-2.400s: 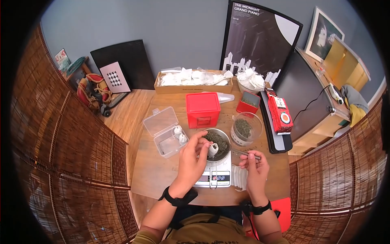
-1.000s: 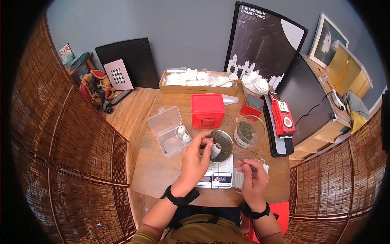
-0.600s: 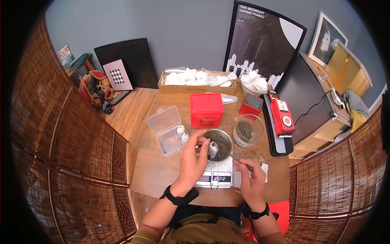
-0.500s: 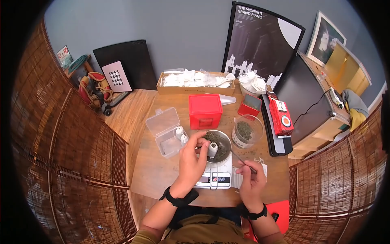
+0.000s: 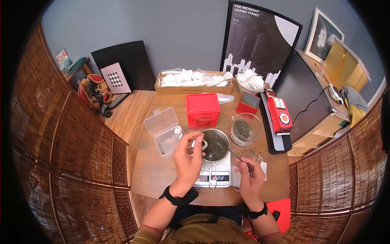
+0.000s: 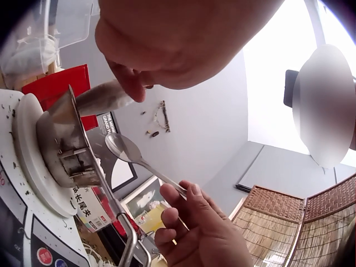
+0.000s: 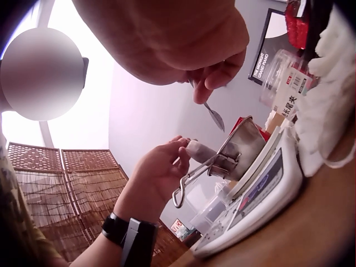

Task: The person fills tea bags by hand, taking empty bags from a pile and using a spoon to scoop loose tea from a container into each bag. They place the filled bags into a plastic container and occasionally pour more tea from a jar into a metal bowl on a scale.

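My left hand (image 5: 187, 162) pinches a small white tea bag (image 6: 103, 99) at the left side of a metal bowl (image 6: 58, 147). The tea bag's mouth is partly hidden by the fingers in the head view. Loose dark tea leaves (image 5: 213, 149) lie in the bowl, which stands on a white kitchen scale (image 5: 224, 167), its wire handle toward me. My right hand (image 5: 252, 179) holds a metal spoon (image 6: 149, 166) by its handle. The spoon's head is near the bowl's right rim in the head view, and looks bare in the left wrist view.
Left of the bowl lies an open clear plastic box (image 5: 164, 143) with filled tea bags. Behind stand a red tin (image 5: 203, 110) and a clear tub (image 5: 248, 138) of tea. Flat white bags (image 5: 239, 179) lie under the right hand. A carton (image 5: 191, 90) of white bags is at the back.
My left hand has moved left with the tea bag, from over the bowl's middle to its left rim. The right hand, still holding the spoon, has shifted slightly down from where it was 2.4 s ago.
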`<state>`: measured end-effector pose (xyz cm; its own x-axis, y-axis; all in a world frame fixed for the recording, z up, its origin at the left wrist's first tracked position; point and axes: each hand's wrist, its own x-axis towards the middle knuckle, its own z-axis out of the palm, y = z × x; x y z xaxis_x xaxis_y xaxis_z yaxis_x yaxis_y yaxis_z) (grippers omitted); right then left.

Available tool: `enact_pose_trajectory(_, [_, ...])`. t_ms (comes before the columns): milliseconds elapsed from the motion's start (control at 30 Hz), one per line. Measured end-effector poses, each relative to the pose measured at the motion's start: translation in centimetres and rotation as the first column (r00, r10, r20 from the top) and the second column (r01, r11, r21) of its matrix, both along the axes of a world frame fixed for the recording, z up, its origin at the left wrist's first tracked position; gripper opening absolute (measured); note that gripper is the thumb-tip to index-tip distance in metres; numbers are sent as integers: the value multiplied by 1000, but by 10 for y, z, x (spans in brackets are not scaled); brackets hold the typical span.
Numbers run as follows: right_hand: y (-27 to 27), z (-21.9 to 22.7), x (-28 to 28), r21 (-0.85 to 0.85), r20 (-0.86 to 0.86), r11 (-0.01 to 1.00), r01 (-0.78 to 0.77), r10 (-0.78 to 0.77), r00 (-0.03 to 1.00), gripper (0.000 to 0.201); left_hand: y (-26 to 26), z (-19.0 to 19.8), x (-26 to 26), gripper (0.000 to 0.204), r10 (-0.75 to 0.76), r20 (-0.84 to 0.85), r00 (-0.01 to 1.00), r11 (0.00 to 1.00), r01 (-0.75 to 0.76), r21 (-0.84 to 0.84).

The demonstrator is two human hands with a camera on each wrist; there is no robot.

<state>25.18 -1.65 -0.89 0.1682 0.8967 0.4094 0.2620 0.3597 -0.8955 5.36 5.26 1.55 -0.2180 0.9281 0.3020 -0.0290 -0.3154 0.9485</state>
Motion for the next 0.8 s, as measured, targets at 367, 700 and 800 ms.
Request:
enact_pose_trajectory(367, [19, 8, -5, -195, -156, 978, -67, 37, 987, 15, 0, 4, -3, 21, 73, -4, 997, 994, -72, 88])
enact_pose_trajectory(700, [20, -7, -15, -159, -17, 987, 19, -22, 1000, 16, -5, 8, -8, 23, 130, -93, 987, 990, -124, 65])
enact_pose_trajectory(800, [21, -14, -17, -164, -73, 986, -28, 17, 997, 16, -5, 7, -7, 22, 146, -125, 981, 987, -135, 89])
